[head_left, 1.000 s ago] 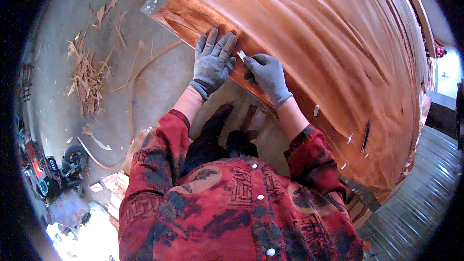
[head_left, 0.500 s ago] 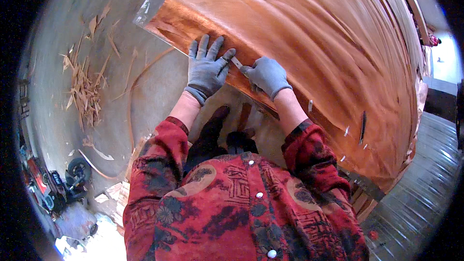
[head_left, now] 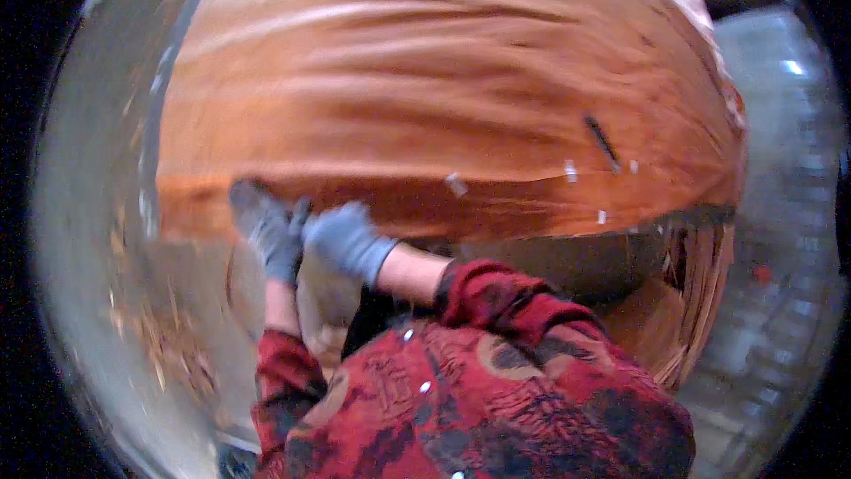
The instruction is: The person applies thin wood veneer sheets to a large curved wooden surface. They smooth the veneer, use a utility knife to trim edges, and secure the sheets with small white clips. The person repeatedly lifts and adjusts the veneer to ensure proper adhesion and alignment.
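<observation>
A large orange-brown sheet (head_left: 390, 116), rippled like wood veneer, spreads before me. My left hand (head_left: 273, 235), in a grey glove, lies on its near edge toward the left corner, fingers stretched out and close together. Beside it, my gloved right hand (head_left: 348, 238) is closed, its fingertips by the left thumb. Whatever is in its grip is hidden and blurred. Small white pieces (head_left: 456, 184) lie on the sheet to the right, along with a slim black tool (head_left: 601, 142).
Thin brown scraps (head_left: 182, 350) litter the grey floor at left. A dark strip (head_left: 152, 129) borders the sheet's left side. Under its near right corner stand stacked brown sheets (head_left: 700, 293). Shiny, streaked flooring (head_left: 780, 213) runs along the right.
My view has turned, so the sheet's near edge now runs nearly level. Both hands appear further left, at its left corner. The white strip seen between them before is no longer visible.
</observation>
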Demonstrator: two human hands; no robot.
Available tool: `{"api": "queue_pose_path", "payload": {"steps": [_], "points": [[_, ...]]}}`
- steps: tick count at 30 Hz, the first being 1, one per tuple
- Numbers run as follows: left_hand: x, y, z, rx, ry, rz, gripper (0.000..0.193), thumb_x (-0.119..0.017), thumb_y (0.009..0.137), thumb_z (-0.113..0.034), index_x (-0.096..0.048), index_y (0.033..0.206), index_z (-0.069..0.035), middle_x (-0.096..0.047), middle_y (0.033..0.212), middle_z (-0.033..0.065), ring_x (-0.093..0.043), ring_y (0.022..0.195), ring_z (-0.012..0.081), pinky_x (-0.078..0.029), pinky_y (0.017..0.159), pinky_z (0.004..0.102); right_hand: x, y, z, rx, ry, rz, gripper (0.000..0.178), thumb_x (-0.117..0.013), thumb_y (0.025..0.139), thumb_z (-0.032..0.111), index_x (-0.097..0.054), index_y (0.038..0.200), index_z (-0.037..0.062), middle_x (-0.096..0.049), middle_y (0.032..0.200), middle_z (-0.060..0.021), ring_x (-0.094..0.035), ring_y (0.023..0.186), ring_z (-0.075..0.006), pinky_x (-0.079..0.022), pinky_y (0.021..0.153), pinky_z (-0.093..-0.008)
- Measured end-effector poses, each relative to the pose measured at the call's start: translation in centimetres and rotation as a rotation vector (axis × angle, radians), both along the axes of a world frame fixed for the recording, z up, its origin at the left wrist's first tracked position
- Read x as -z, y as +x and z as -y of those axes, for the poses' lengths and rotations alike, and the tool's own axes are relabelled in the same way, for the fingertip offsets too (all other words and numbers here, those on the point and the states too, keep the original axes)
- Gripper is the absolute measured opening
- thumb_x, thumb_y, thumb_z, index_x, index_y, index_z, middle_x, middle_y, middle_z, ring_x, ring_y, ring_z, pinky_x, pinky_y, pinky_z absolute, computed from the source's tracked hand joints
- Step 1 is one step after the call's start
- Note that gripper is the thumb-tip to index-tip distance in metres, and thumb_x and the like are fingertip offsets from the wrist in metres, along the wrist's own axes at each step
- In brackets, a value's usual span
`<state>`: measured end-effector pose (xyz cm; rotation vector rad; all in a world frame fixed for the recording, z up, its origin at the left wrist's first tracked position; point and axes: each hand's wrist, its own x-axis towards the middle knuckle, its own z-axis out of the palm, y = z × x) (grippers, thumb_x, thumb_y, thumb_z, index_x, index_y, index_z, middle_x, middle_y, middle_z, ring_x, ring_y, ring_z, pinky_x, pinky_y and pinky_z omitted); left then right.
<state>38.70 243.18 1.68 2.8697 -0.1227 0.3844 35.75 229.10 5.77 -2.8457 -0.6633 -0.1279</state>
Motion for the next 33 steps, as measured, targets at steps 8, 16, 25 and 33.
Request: {"api": "queue_pose_path", "payload": {"steps": [8, 16, 25, 33], "points": [[1.5, -1.2, -1.7, -0.026, 0.121, -0.036, 0.101, -0.047, 0.077, -0.066, -0.008, 0.143, 0.0, -0.007, 0.149, 0.0204, -0.007, 0.137, 0.037, -0.006, 0.11, 0.0471, -4.0, -3.3, 5.4, -0.075, 0.288, -0.335, 0.013, -0.055, 0.082, 0.023, -0.063, 0.077, 0.0132, -0.063, 0.066, -0.0092, -0.063, 0.06, -0.029, -0.048, 0.05, -0.04], [-5.8, 1.5, 8.8, 0.152, -0.326, 0.087, 0.082, -0.067, 0.077, -0.038, -0.029, 0.138, 0.0, -0.015, 0.147, 0.0225, -0.008, 0.137, 0.0374, -0.01, 0.11, 0.0467, -5.1, -8.1, 27.0, 0.429, 1.45, -0.512, 0.034, -0.049, 0.075, -0.011, -0.063, 0.104, -0.0001, -0.062, 0.108, -0.0101, -0.061, 0.094, -0.0212, -0.047, 0.09, -0.0334], [-11.0, 4.4, 37.9, 0.901, -0.101, 0.032, 0.094, -0.066, 0.076, -0.033, -0.008, 0.142, 0.003, -0.023, 0.145, 0.0186, -0.009, 0.137, 0.0372, -0.016, 0.108, 0.0491, -8.2, -9.6, 49.5, 0.59, 1.66, 0.039, 0.047, -0.051, 0.083, -0.007, -0.046, 0.129, 0.004, -0.065, 0.089, -0.0037, -0.064, 0.075, -0.0153, -0.052, 0.07, -0.0285], [-12.9, 12.5, 54.4, 0.997, -0.019, 0.072, 0.096, -0.064, 0.077, -0.032, -0.001, 0.142, 0.001, -0.031, 0.142, 0.016, -0.004, 0.138, 0.0357, -0.016, 0.108, 0.0458, -10.4, -3.7, 70.0, 0.808, 1.517, 0.079, 0.053, -0.05, 0.087, 0.0, -0.035, 0.137, 0.0085, -0.062, 0.074, -0.0057, -0.06, 0.062, -0.0133, -0.05, 0.058, -0.0259]]}}
